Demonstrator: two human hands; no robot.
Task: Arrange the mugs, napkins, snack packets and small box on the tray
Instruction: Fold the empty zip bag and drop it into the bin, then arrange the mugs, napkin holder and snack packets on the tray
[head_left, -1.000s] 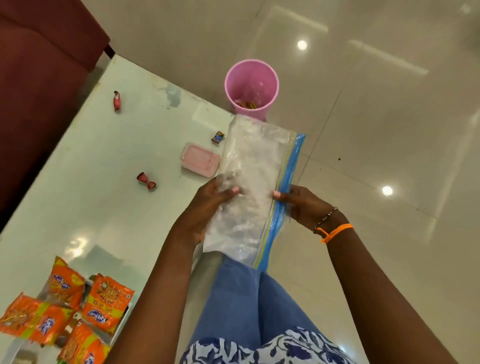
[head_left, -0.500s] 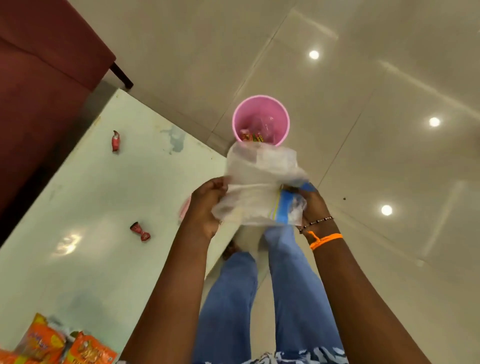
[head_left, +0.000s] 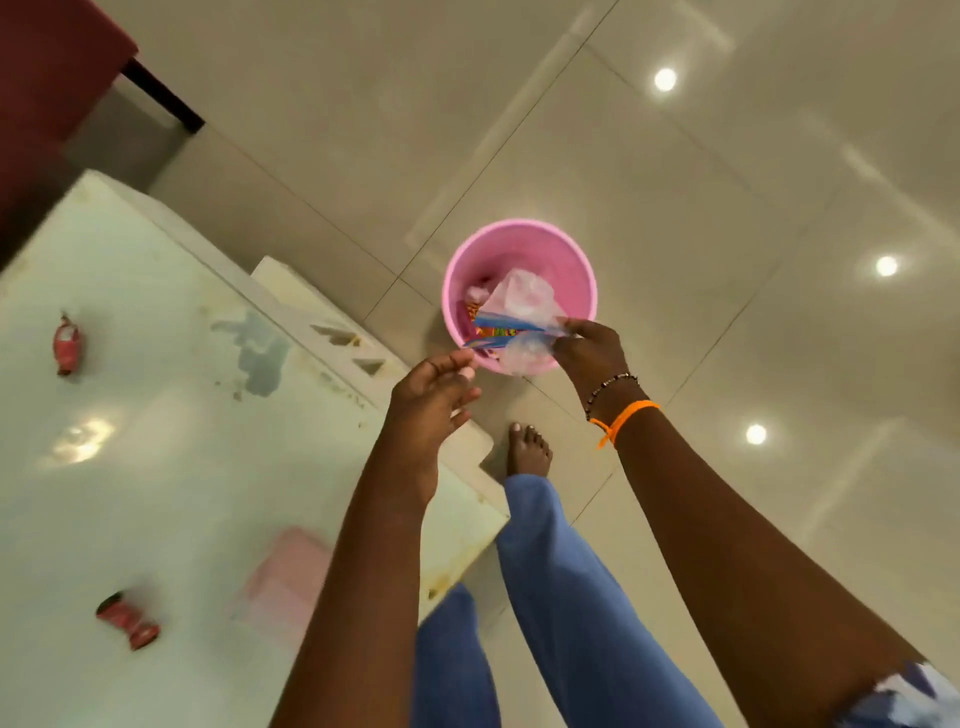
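Note:
My right hand (head_left: 587, 349) pinches a crumpled clear plastic zip bag (head_left: 522, 306) with a blue strip and holds it over the mouth of a pink bin (head_left: 576, 270) on the floor. My left hand (head_left: 434, 397) hovers beside the bin with relaxed fingers and holds nothing. A small pink box (head_left: 291, 582) lies blurred on the pale table (head_left: 156, 467), partly behind my left forearm. No tray, mugs or napkins are in view.
Two red wrapped sweets (head_left: 67, 344) (head_left: 127, 621) lie on the table. Colourful wrappers sit inside the bin. A dark red chair (head_left: 47, 78) stands at the far left. My bare foot (head_left: 527, 449) is on the glossy tiled floor beside the table corner.
The bag was flat between both hands, then crumpled. Now my left hand has let go and my right hand has carried the bag over the bin. The view has swung away from the snack packets.

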